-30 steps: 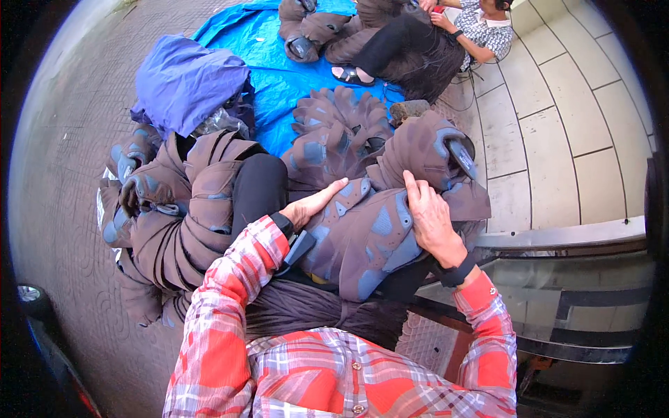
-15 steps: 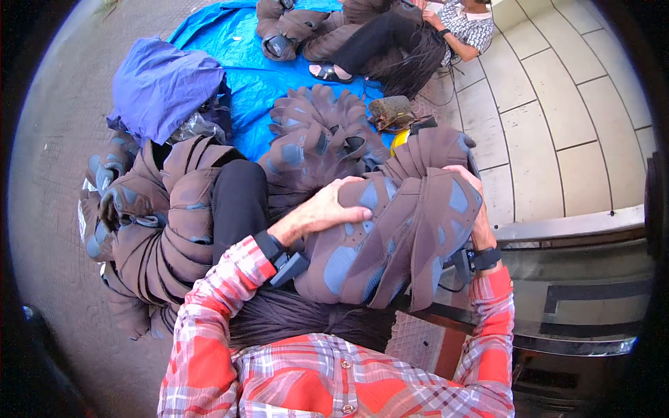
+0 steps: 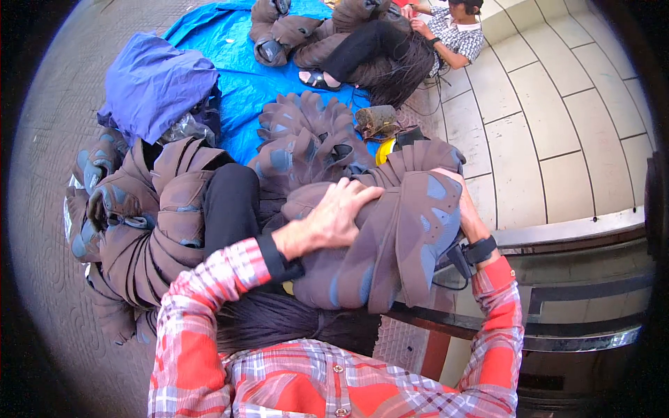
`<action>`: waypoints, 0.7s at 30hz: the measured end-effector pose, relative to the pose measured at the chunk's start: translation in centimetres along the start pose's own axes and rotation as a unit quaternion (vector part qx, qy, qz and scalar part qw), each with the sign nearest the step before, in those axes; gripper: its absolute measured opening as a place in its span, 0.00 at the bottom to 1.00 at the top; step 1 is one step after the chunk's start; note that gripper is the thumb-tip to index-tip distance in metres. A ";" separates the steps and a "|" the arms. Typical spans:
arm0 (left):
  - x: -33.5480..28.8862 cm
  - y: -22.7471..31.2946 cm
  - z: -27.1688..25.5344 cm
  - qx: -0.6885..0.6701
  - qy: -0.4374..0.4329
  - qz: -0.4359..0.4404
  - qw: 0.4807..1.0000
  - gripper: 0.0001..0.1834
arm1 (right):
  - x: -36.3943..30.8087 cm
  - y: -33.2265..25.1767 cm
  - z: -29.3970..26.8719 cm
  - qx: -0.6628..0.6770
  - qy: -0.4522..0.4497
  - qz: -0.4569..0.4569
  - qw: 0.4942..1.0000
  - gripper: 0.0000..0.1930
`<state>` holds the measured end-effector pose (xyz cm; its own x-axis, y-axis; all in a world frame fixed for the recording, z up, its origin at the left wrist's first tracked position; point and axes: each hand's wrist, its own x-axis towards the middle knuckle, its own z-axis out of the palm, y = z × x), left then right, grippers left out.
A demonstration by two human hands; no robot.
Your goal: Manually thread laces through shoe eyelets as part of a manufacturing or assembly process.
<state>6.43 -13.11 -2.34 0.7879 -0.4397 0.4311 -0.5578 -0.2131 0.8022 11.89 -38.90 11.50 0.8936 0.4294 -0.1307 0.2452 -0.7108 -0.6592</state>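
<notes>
A thick stack of brown shoe uppers (image 3: 362, 261) with blue mesh panels lies across my lap. My left hand (image 3: 338, 214) rests over the left part of the stack with its fingers bent against the uppers; its thumb is hard to make out. At the right end, my right hand (image 3: 465, 202) is wrapped round the stack's far edge, its fingers partly hidden behind the fabric. A bundle of thin dark laces (image 3: 293, 322) lies below the stack, against my shirt.
Curved piles of similar uppers (image 3: 164, 223) stand at my left, and another pile (image 3: 306, 132) lies ahead on a blue tarp (image 3: 240, 87). A purple cloth (image 3: 157, 87) covers something at the far left. Another person (image 3: 453, 42) sits beyond. Pale tiles (image 3: 536, 125) and a metal-edged step (image 3: 585, 226) lie right.
My left hand has shifted from the stack's upper left edge onto its top, fingers now pointing up and right. The stack's left part has slumped, and the view has shifted slightly.
</notes>
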 end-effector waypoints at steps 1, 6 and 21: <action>-0.7 1.3 0.6 0.002 0.017 -0.013 1.000 0.39 | -0.2 1.0 0.0 0.088 0.017 0.021 0.996 0.15; -5.8 4.3 -2.1 -0.024 0.018 0.004 1.000 0.40 | -3.3 -4.5 2.0 -0.024 -0.022 -0.031 0.999 0.14; -4.2 -1.8 -4.5 -0.356 -0.176 -0.313 0.863 0.28 | -2.4 -8.2 3.6 -0.080 0.044 -0.153 0.984 0.14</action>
<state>5.28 -6.96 -3.77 0.6781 -0.6978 -0.2308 0.3489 0.0292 0.9367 6.36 -32.15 14.56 0.7955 0.5929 0.1251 0.5584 -0.6369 -0.5316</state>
